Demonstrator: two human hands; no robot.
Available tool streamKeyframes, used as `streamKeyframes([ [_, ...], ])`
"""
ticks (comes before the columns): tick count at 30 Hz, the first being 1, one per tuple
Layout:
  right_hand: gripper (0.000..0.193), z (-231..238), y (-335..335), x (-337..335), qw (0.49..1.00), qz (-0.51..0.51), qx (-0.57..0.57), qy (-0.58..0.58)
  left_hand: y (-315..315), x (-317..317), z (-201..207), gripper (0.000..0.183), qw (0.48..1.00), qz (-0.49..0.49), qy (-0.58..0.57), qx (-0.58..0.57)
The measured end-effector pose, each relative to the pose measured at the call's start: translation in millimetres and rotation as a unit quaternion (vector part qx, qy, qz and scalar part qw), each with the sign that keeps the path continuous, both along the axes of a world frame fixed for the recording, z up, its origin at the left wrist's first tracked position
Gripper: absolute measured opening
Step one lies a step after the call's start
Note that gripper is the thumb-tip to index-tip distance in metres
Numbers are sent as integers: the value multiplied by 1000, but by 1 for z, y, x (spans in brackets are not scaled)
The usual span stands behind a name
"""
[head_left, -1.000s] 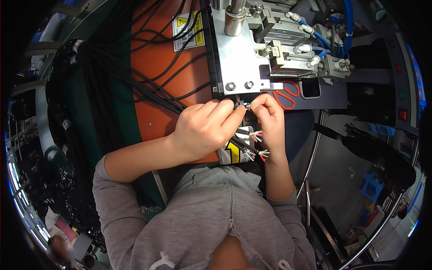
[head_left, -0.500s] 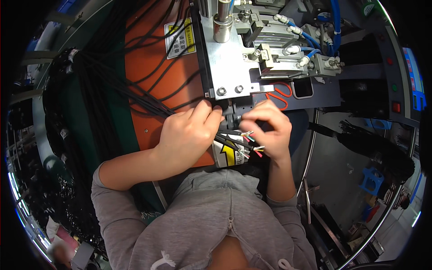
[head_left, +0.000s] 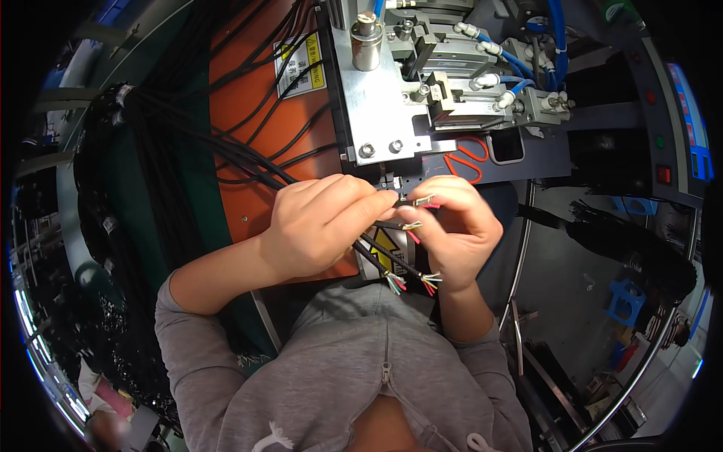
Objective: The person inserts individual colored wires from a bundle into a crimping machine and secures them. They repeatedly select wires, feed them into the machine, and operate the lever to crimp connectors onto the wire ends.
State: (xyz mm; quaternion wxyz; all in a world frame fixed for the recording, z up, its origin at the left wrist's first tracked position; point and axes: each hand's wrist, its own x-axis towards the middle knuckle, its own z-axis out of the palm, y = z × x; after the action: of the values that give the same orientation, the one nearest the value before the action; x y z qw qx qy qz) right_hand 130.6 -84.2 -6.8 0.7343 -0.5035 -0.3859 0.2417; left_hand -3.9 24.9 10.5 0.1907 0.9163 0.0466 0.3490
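Note:
My left hand [head_left: 320,218] is closed around several black cables that come in from the left. The stripped ends of two of these cables [head_left: 384,251] stick out below its fingers and fan into thin white, red, yellow and green wires [head_left: 431,282]. Another cable end lies a little higher. With thumb and forefinger, my right hand [head_left: 461,232] pinches the thin wires [head_left: 423,201] of one cable, right beside my left fingertips. Both hands are just in front of the machine's metal plate [head_left: 380,98].
Pneumatic cylinders [head_left: 467,113] with blue air hoses [head_left: 556,38] top the machine. Orange-handled scissors [head_left: 467,160] and a phone-like device [head_left: 505,147] lie to its right. A bundle of black cables [head_left: 154,166] hangs at left beside the orange table [head_left: 263,135]. A control panel [head_left: 663,143] stands far right.
My left hand has shifted slightly right, bringing the fingertips of both hands together. The cable ends below have dropped and spread. My right hand now pinches one cable's wires.

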Motion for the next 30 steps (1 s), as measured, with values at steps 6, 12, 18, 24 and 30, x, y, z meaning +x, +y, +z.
streamKeyframes([
  [6,17,-8,4,2,983,-28,16,-180,-3,1,-1,20,1000,22,-11,-12],
  [12,20,-8,4,12,985,-26,-4,-169,-4,1,1,14,998,16,54,-39],
  [18,18,-3,3,15,910,-95,-28,-402,-10,-3,5,14,991,53,111,49],
  [24,11,-2,-8,34,967,128,-206,-75,-9,-3,-5,25,991,54,92,77],
  [30,6,-13,-5,33,962,50,-192,-186,-15,0,-9,35,987,58,113,100],
])
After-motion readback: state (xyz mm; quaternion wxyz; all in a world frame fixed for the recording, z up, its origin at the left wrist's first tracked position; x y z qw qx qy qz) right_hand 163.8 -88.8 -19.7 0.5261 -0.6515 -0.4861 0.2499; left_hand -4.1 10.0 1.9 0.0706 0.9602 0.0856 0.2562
